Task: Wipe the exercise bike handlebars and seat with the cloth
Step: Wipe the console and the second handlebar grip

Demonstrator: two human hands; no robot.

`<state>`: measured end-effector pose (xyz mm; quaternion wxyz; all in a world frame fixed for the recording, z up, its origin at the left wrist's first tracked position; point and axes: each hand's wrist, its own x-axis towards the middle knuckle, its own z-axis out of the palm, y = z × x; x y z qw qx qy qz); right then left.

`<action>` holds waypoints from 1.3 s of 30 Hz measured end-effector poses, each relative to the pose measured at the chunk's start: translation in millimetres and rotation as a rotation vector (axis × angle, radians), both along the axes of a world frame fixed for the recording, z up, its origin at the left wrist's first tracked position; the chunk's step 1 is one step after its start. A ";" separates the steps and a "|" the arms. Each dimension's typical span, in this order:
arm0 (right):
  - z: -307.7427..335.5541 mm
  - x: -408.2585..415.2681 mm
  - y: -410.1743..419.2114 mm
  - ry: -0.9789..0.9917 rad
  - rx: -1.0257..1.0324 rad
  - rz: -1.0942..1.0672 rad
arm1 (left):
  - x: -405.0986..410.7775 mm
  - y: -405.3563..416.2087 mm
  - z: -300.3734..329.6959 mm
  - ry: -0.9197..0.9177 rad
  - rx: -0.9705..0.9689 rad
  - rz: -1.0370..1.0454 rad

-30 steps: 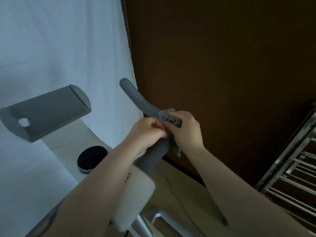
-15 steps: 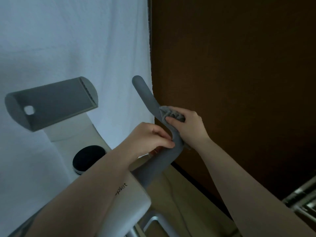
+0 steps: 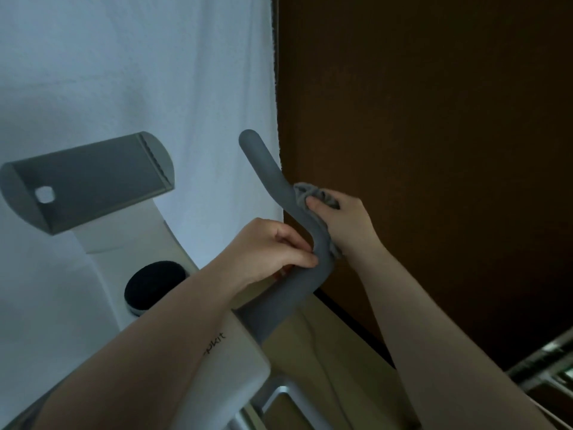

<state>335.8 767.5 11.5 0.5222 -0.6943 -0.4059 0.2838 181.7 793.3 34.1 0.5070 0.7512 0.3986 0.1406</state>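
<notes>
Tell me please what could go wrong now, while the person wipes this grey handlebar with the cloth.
1. The grey cloth is bunched small in the right hand, so it may wipe only one side of the handlebar.
2. The left hand grips the bend, so the part under it may stay unwiped.
3. The handlebar's upper tip is bare above the cloth and could be missed.

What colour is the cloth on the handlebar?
Grey, close to the handlebar's own shade. The head view shows the cloth bunched under the right hand.
</notes>
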 end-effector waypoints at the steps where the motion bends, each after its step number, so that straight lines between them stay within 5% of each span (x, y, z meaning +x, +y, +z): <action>1: -0.9 -0.8 2.3 0.086 0.017 -0.011 | -0.9 -0.7 0.0 -0.004 0.001 0.002; 7: -31.9 -33.5 -43.1 -0.087 0.195 -0.214 | -1.7 -3.6 -0.1 -0.021 0.041 -0.003; 11: -21.6 -23.4 -20.9 0.051 0.147 -0.204 | -1.1 -3.5 0.2 -0.001 0.060 0.001; 16: -32.7 -42.3 -49.1 -0.089 0.196 -0.239 | -1.7 -4.3 -2.4 -0.007 0.083 0.008; 20: -21.1 -26.1 -28.1 0.068 0.164 -0.192 | 1.5 -4.7 0.1 0.020 0.076 0.005; 26: -36.7 -41.0 -43.7 -0.175 0.163 -0.279 | 1.0 -3.5 -1.1 0.011 0.081 0.017; 39: -23.6 -29.7 -30.4 0.004 0.158 -0.205 | -1.6 -3.0 -1.7 0.023 0.086 -0.009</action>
